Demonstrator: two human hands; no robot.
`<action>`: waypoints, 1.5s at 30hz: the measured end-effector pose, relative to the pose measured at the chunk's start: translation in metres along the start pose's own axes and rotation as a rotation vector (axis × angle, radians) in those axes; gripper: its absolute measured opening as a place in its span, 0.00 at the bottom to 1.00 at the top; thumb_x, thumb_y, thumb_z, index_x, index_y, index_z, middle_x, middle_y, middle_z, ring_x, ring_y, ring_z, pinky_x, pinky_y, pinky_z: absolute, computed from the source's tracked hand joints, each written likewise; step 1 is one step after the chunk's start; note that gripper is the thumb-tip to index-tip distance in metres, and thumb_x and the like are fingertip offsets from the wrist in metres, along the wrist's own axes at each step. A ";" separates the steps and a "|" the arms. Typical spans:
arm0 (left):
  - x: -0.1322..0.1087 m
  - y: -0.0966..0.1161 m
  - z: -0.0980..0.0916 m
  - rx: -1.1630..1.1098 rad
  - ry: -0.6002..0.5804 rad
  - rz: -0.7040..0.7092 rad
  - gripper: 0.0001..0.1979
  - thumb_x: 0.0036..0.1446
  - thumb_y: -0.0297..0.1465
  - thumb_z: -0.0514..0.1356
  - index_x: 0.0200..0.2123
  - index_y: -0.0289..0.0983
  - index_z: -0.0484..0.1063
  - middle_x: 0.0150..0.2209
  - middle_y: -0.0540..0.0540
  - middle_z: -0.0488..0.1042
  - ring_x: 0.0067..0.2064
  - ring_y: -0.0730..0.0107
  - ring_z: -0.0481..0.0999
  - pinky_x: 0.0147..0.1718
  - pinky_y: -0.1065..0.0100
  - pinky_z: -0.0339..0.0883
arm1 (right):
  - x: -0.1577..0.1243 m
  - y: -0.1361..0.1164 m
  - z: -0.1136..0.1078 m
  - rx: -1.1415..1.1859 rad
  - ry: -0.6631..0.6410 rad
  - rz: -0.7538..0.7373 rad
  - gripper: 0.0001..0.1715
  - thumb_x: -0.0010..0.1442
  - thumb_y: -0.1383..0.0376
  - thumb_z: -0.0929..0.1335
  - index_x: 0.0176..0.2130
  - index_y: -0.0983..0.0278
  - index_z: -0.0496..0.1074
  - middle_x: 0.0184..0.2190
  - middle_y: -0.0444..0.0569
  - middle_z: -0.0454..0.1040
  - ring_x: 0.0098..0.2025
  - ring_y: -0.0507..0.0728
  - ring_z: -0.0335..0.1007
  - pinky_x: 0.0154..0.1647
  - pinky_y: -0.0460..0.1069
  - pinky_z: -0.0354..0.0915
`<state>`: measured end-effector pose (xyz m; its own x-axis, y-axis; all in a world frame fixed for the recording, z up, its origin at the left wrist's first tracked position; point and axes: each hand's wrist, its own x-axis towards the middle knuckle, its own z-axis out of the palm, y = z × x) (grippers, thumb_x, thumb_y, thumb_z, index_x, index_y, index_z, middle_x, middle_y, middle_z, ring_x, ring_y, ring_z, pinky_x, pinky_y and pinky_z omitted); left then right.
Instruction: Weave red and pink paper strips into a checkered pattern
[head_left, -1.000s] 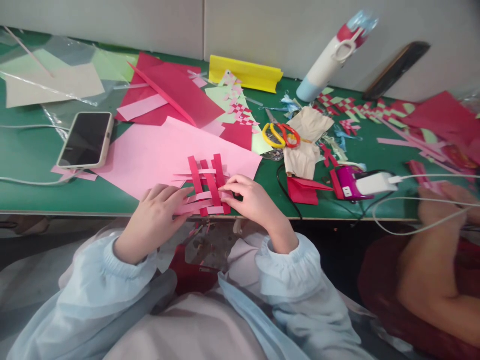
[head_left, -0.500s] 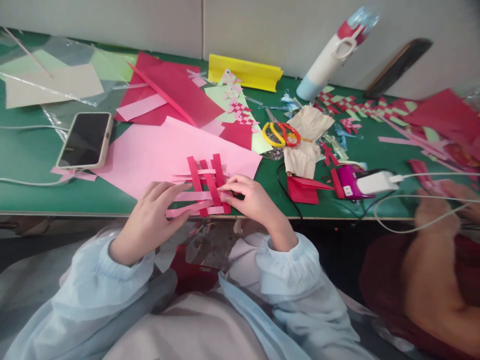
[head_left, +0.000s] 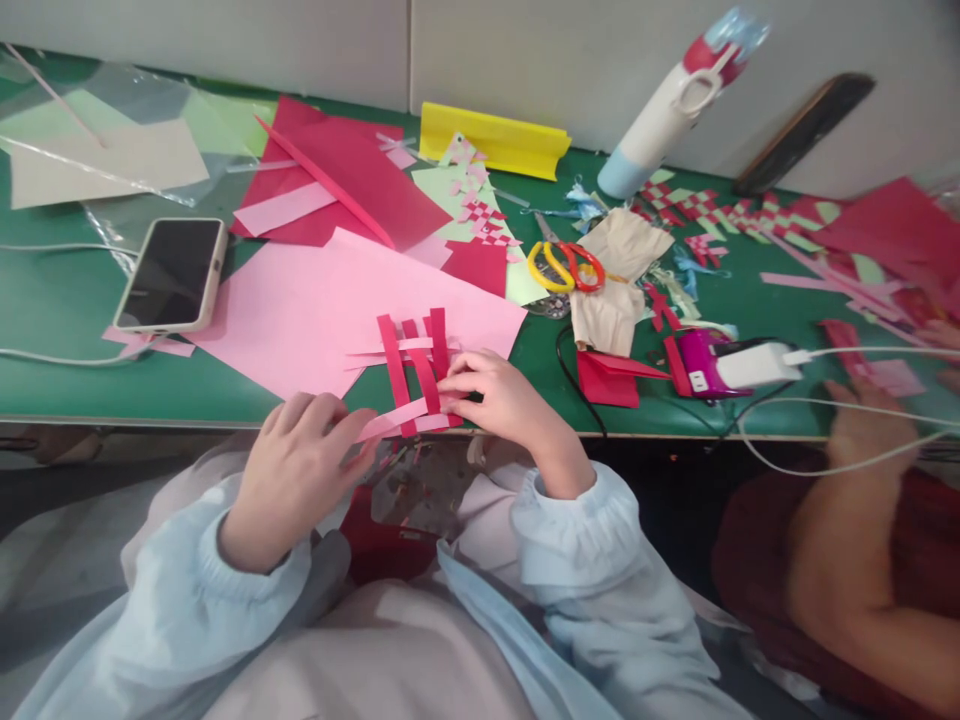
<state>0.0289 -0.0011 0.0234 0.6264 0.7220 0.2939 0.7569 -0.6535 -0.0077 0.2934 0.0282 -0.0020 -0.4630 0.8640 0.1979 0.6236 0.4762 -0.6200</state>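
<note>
Red and light pink paper strips (head_left: 392, 362) cross over and under each other at the table's front edge, partly on a large pink sheet (head_left: 277, 300). My left hand (head_left: 304, 470) is at their left, thumb and fingers closed on the end of a light pink strip (head_left: 397, 418) that runs slantwise to the right. On the right side of the weave, my right hand (head_left: 499, 400) pinches the strips, with its fingertips at a red upright strip. The weave's lower right corner is partly hidden by my right fingers.
A phone (head_left: 174, 275) lies at the left. Scissors (head_left: 566, 268), a purple adapter (head_left: 705, 365) and a white bottle (head_left: 667, 110) stand or lie to the right. A person's hand (head_left: 870, 430) is at the far right, near a white cable.
My left hand has moved slightly down and left, drawing the light pink strip's end downward. My right hand stays nearly in place. The other person's hand has shifted slightly.
</note>
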 end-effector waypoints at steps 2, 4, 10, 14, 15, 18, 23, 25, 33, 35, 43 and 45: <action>-0.002 0.007 0.005 -0.039 0.019 0.025 0.12 0.60 0.34 0.60 0.46 0.37 0.74 0.39 0.42 0.74 0.41 0.55 0.72 0.39 0.57 0.67 | 0.000 0.000 0.000 -0.006 -0.010 0.004 0.09 0.59 0.67 0.72 0.42 0.62 0.80 0.37 0.49 0.74 0.42 0.57 0.68 0.47 0.53 0.65; -0.001 0.014 0.012 -0.088 0.037 0.047 0.15 0.60 0.35 0.61 0.49 0.37 0.73 0.44 0.42 0.76 0.45 0.55 0.72 0.42 0.57 0.67 | 0.000 -0.001 0.000 -0.011 -0.017 0.013 0.09 0.59 0.66 0.72 0.42 0.61 0.80 0.37 0.49 0.73 0.42 0.57 0.68 0.47 0.53 0.65; 0.007 0.020 0.026 -0.119 0.065 0.029 0.12 0.61 0.34 0.61 0.48 0.38 0.73 0.44 0.45 0.78 0.46 0.56 0.72 0.42 0.57 0.66 | -0.002 -0.004 0.001 -0.011 -0.009 0.045 0.09 0.59 0.65 0.72 0.41 0.59 0.80 0.37 0.49 0.72 0.43 0.57 0.68 0.47 0.54 0.66; 0.011 0.019 0.025 -0.116 0.084 0.042 0.08 0.61 0.32 0.60 0.43 0.39 0.75 0.43 0.46 0.79 0.46 0.56 0.72 0.42 0.57 0.66 | -0.007 -0.006 -0.002 0.040 0.000 0.083 0.15 0.57 0.66 0.73 0.47 0.61 0.78 0.41 0.49 0.72 0.44 0.57 0.70 0.48 0.52 0.67; 0.012 0.018 0.025 -0.117 0.084 0.046 0.08 0.61 0.32 0.60 0.43 0.39 0.75 0.42 0.46 0.79 0.46 0.56 0.72 0.42 0.57 0.66 | -0.009 -0.007 -0.004 0.054 0.017 0.095 0.17 0.58 0.66 0.72 0.48 0.61 0.78 0.42 0.49 0.73 0.44 0.56 0.71 0.47 0.51 0.68; 0.012 0.017 0.023 -0.122 0.081 0.059 0.08 0.61 0.32 0.60 0.43 0.39 0.75 0.42 0.45 0.79 0.46 0.56 0.72 0.43 0.57 0.66 | -0.014 -0.007 -0.008 0.065 0.085 0.131 0.15 0.60 0.65 0.71 0.48 0.60 0.78 0.43 0.49 0.75 0.43 0.56 0.72 0.44 0.50 0.68; 0.012 0.017 0.024 -0.138 0.094 0.029 0.10 0.60 0.30 0.61 0.46 0.38 0.75 0.44 0.44 0.78 0.47 0.55 0.71 0.43 0.56 0.66 | -0.015 -0.005 -0.003 0.008 0.104 0.102 0.09 0.62 0.67 0.69 0.42 0.61 0.80 0.38 0.49 0.77 0.41 0.55 0.73 0.44 0.49 0.68; 0.012 0.018 0.024 -0.149 0.110 0.057 0.11 0.60 0.28 0.60 0.47 0.38 0.74 0.45 0.43 0.77 0.47 0.56 0.71 0.44 0.57 0.66 | -0.014 -0.005 0.001 -0.023 0.101 0.088 0.09 0.62 0.67 0.69 0.41 0.62 0.80 0.37 0.50 0.77 0.40 0.56 0.73 0.43 0.49 0.68; 0.020 0.024 0.025 -0.165 0.063 0.180 0.07 0.63 0.28 0.56 0.42 0.36 0.74 0.42 0.42 0.77 0.43 0.58 0.74 0.42 0.57 0.68 | 0.004 -0.005 -0.014 -0.064 0.124 0.217 0.09 0.63 0.67 0.68 0.40 0.63 0.79 0.36 0.50 0.79 0.36 0.54 0.72 0.40 0.49 0.67; 0.023 0.025 0.025 -0.167 0.059 0.176 0.08 0.64 0.29 0.55 0.42 0.36 0.73 0.41 0.42 0.77 0.43 0.58 0.75 0.42 0.57 0.68 | 0.014 0.001 -0.019 -0.123 0.163 0.260 0.11 0.61 0.68 0.69 0.44 0.64 0.78 0.39 0.52 0.78 0.37 0.56 0.72 0.42 0.50 0.67; 0.031 0.028 0.026 -0.117 0.036 0.090 0.17 0.64 0.29 0.54 0.54 0.32 0.67 0.48 0.35 0.74 0.42 0.57 0.76 0.40 0.57 0.72 | 0.037 0.018 -0.015 -0.160 0.020 0.245 0.17 0.60 0.69 0.70 0.50 0.67 0.76 0.43 0.56 0.74 0.45 0.59 0.72 0.48 0.52 0.66; 0.032 0.029 0.028 -0.118 0.018 0.068 0.21 0.64 0.30 0.54 0.60 0.33 0.63 0.54 0.34 0.71 0.44 0.56 0.76 0.41 0.56 0.72 | 0.038 0.019 -0.014 -0.141 0.030 0.243 0.15 0.59 0.70 0.70 0.48 0.67 0.76 0.42 0.55 0.73 0.42 0.57 0.72 0.46 0.51 0.66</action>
<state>0.0765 0.0094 0.0062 0.6714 0.6717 0.3132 0.6849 -0.7238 0.0838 0.2968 0.0726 0.0044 -0.2718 0.9590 0.0805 0.7962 0.2711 -0.5409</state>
